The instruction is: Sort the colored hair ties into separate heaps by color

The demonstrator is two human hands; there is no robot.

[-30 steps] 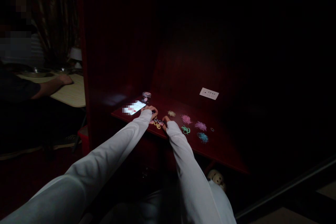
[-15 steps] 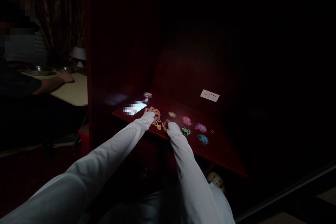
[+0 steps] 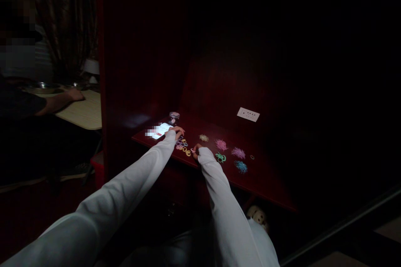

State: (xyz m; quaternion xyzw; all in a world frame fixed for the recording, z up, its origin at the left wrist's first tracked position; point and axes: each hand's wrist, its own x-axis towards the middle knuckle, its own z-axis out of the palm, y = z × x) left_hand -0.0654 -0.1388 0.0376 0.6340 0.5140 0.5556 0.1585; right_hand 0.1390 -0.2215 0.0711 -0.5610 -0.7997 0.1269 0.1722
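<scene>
My left hand (image 3: 176,132) lies at the right end of a lit phone (image 3: 159,130) on a dark red desk (image 3: 269,183), its fingers curled; what they hold is too dim to see. My right hand (image 3: 196,149) is pinched at the right edge of a pile of small coloured rings (image 3: 183,146). To its right lie green rings (image 3: 221,157) and little heaps of yellow (image 3: 204,137), pink (image 3: 221,144), lilac (image 3: 238,152) and blue bands (image 3: 241,167). Both arms wear white sleeves.
A small jar (image 3: 174,115) stands behind the phone. A white socket plate (image 3: 248,114) sits on the back wall. A plush toy (image 3: 258,216) lies under the desk. At the left, another person's hand (image 3: 74,95) rests on a pale table (image 3: 84,112).
My left hand has moved left, off the ring pile to the phone's end. My right hand has stayed at the pile's right edge.
</scene>
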